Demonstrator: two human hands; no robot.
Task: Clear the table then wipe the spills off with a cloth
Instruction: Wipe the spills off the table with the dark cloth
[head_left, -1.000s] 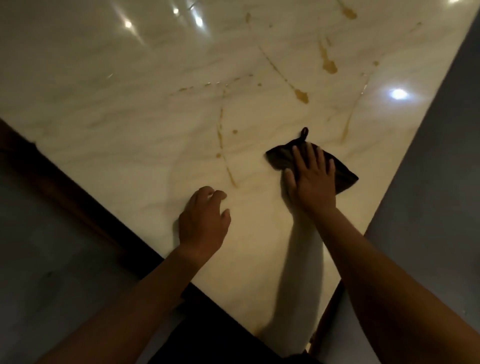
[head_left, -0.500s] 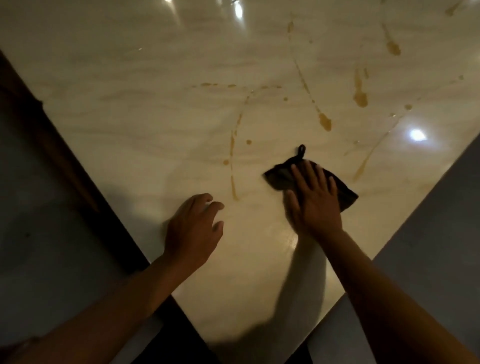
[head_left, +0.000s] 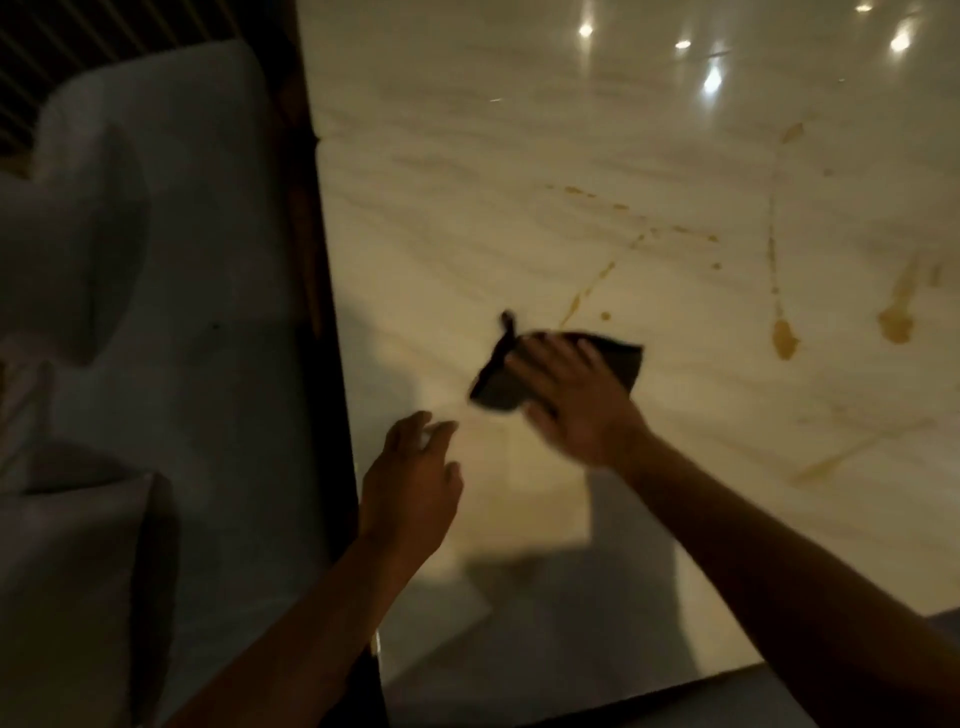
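Note:
A dark cloth with a small loop lies flat on the glossy marble table. My right hand presses on it with straight, spread fingers and covers its middle. My left hand rests on the tabletop near the table's left edge, fingers loosely bent, holding nothing. Orange-brown spills streak the marble: a thin line just beyond the cloth, two blobs to the right, and a long smear at the right.
A dark wooden edge runs along the table's left side. Beyond it stand pale upholstered chairs. The table's near edge lies under my right forearm. Ceiling lights glare off the marble at the top right.
The view has swung, so the table's left edge and chairs now show. My right hand has slid the cloth left, over the lower end of the thin spill line. My left hand stayed put.

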